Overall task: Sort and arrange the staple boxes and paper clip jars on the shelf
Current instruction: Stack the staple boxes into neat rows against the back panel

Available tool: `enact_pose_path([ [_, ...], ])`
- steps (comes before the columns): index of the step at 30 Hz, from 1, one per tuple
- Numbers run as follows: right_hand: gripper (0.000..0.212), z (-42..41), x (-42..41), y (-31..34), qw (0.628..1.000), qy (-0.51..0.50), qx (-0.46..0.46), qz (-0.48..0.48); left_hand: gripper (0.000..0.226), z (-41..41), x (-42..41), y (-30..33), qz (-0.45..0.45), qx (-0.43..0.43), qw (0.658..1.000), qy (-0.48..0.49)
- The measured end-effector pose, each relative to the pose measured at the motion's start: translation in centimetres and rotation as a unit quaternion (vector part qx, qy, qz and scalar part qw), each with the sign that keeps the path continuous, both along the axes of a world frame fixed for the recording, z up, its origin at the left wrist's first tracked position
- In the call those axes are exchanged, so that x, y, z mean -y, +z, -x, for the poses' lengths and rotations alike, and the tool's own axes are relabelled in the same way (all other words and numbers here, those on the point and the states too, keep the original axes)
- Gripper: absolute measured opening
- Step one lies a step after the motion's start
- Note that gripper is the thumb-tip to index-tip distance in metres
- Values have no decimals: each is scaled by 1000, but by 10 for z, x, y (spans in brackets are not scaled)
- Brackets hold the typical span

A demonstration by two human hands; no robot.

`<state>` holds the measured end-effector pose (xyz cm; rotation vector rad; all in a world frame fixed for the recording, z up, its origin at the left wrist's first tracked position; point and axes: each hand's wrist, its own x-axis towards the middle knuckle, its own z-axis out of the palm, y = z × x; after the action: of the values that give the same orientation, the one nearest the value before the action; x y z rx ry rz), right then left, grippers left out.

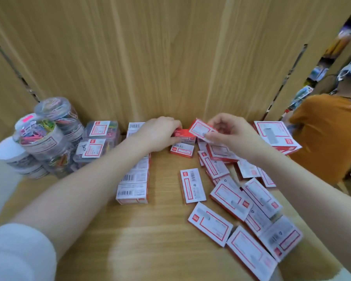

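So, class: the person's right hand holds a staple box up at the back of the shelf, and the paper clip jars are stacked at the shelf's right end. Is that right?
Not quite. The head view shows the right hand holding a staple box up, but the paper clip jars are stacked at the shelf's left end, not the right.

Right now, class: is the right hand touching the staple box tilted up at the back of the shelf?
Touching. The head view shows the right hand pinching the tilted staple box at its right end.
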<state>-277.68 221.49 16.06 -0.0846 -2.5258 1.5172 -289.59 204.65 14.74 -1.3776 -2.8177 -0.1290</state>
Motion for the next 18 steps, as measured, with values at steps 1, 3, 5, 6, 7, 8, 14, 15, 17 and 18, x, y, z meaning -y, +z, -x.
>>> enact_pose_path([
  [1,13,2,-4,3,998,-21,4,61,35,0,1,0,-18,3,1000,7],
  [3,10,5,-10,7,991,-44,16,124,28,-2,5,4,-125,42,991,33],
  [5,8,6,-14,10,982,-26,43,184,16,-8,9,15,-306,170,932,92],
  [6,9,5,-14,10,976,-10,59,212,9,-12,11,20,-391,259,875,120],
  [7,11,5,-14,10,970,8,72,233,5,-15,11,24,-450,336,815,141],
  [8,13,5,-14,10,965,27,79,247,6,-17,12,27,-484,392,767,158],
  [14,18,8,-9,10,970,90,78,210,11,-25,11,28,-536,531,622,208],
  [15,18,8,-8,10,972,90,69,206,11,-26,11,26,-530,532,628,205],
  [17,17,8,-8,9,973,79,51,211,12,-28,12,22,-512,525,652,191],
  [18,17,7,-7,8,973,69,46,217,12,-29,13,21,-504,515,668,183],
])
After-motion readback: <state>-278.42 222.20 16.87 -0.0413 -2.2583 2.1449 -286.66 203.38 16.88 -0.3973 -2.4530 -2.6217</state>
